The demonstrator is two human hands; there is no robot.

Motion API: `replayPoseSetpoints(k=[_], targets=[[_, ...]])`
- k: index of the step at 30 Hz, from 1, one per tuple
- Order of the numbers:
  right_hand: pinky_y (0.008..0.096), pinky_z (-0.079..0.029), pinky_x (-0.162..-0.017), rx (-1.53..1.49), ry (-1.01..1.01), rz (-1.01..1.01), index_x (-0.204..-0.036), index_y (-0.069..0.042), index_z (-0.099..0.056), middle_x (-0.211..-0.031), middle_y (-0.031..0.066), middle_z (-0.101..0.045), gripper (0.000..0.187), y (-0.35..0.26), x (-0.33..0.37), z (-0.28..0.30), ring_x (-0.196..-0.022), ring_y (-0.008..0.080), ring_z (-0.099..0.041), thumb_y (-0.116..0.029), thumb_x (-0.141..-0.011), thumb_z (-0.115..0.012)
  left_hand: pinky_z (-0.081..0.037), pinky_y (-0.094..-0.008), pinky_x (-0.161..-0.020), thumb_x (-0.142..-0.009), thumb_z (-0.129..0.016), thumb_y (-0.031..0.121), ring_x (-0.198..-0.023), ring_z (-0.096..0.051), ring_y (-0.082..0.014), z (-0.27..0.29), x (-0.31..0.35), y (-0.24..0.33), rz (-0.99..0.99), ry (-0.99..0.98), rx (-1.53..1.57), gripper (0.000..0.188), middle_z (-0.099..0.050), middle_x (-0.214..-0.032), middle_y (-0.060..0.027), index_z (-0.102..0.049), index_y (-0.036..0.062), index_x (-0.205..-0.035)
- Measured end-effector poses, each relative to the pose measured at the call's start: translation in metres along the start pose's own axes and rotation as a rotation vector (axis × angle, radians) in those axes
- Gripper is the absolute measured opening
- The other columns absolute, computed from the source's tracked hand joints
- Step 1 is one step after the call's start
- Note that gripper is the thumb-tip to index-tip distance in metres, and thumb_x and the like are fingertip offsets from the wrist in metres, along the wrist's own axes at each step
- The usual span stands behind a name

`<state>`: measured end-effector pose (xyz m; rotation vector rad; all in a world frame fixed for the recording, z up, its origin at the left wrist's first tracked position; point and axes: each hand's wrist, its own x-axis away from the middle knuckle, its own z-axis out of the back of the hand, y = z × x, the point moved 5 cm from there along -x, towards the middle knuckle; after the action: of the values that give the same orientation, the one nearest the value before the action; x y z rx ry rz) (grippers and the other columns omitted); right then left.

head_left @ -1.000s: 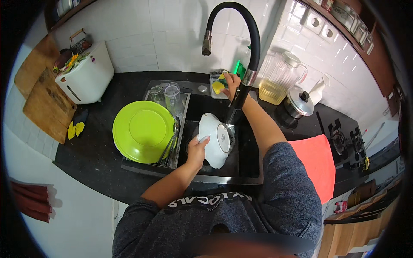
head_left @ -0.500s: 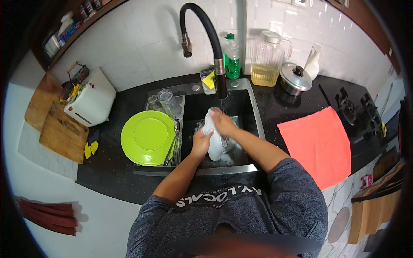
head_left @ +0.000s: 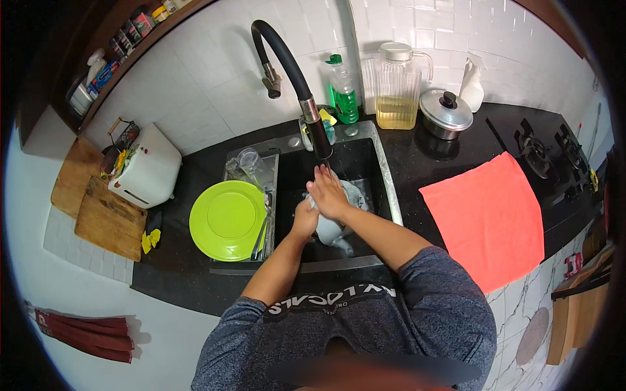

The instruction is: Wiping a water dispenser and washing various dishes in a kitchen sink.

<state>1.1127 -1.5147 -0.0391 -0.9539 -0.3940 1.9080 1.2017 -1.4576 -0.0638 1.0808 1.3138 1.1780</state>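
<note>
L hand [head_left: 304,219] gripping the white bowl [head_left: 328,231] at its L side, fingers closed on it. R hand [head_left: 328,195] flat, fingers straight + together, laid across the upper part of the bowl; palm side hidden, so exact contact n/a. Bowl is tilted, inside the dark sink [head_left: 393,195], R of the drain area, below the faucet [head_left: 291,62]; hands + wrists cover much of it. Thin water stream runs from the spout at R fingertips. Suds/wet patches in the basin around the bowl.

L of basin: lime green plate [head_left: 228,221] on the drain area, clear glasses [head_left: 250,166] behind it, cutlery [head_left: 261,238] along its R edge.

Behind sink: yellow sponge [head_left: 328,117] next to the faucet base, green-capped soap bottle [head_left: 343,98] just R of it. Further R, along the wall: lidded pitcher [head_left: 396,91] w/ yellowish liquid in the lower part, lidded metal pot [head_left: 446,115], white spray bottle [head_left: 471,90] behind the pot.

R side of black table [head_left: 176,280]: coral cloth [head_left: 488,221] spread flat, hob [head_left: 538,153] beyond it. Far L: white bin-like box [head_left: 150,168], two wooden boards [head_left: 109,225] leaning near it, small yellow item [head_left: 150,241] close by, type unclear.
</note>
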Motion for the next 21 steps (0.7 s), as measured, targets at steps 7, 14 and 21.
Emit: replayPoseSetpoints(k=[7, 14, 21], targets=[[0.0363, -0.029, -0.098, -0.024, -0.004, 0.044, -0.123, -0.002, -0.038, -0.126, 0.0236, -0.038, 0.045, -0.02, 0.008, 0.013, -0.117, 0.0386, -0.035, -0.032, -0.089, -0.033, -0.042, -0.0268, -0.074, -0.083, -0.052, 0.012, -0.08, -0.056, -0.0125, 0.004, 0.005, 0.004, 0.032, -0.008, -0.059, 0.023, -0.059, -0.091, -0.0048, -0.054, 0.0, -0.103], [0.0374, -0.029, -0.098, -0.329, -0.225, -0.706, -0.119, 0.001, -0.044, -0.122, 0.0224, -0.044, 0.065, 0.062, -0.009, 0.031, -0.116, 0.0349, -0.04, -0.05, -0.088, -0.019, -0.043, -0.032, -0.082, -0.08, -0.052, 0.013, -0.089, -0.057, -0.0206, 0.01, 0.006, 0.028, 0.139, 0.106, 0.466, 0.032, -0.058, -0.1, -0.0114, -0.051, -0.0025, -0.109], [0.0383, -0.033, -0.095, -0.219, -0.275, -0.87, -0.113, 0.004, -0.05, -0.118, 0.024, -0.047, 0.061, 0.08, -0.004, 0.028, -0.114, 0.0352, -0.042, -0.048, -0.085, -0.034, -0.037, -0.0417, -0.092, -0.082, -0.043, 0.023, -0.104, -0.05, -0.0325, 0.021, 0.001, -0.005, 0.345, 0.187, 0.837, 0.042, -0.051, -0.114, -0.018, -0.045, -0.0022, -0.115]])
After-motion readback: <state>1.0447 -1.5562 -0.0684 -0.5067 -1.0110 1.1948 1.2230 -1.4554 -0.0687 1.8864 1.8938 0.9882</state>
